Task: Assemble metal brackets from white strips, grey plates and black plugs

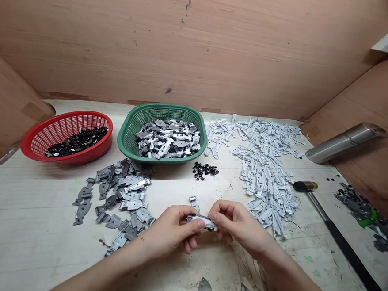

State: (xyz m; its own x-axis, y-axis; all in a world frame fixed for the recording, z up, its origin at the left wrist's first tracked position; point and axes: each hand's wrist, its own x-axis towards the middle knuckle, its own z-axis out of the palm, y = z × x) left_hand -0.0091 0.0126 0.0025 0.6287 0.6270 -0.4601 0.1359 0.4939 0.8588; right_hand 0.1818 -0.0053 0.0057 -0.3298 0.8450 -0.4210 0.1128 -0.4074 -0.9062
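My left hand is closed around a narrow grey-and-white part, gripping it between thumb and fingers. At the part's right end, my right hand pinches with thumb and index finger; the fingers cover that end. Just beyond my hands lies another small grey-white piece. To the left spreads a pile of grey pieces, and on the right a heap of slim white pieces. A small cluster of black bits sits farther back on the table.
A green basket holds many grey-and-white parts; a red basket holds dark pieces. At right lie a black-handled hammer, a metal cylinder and dark scraps. Cardboard walls enclose the table.
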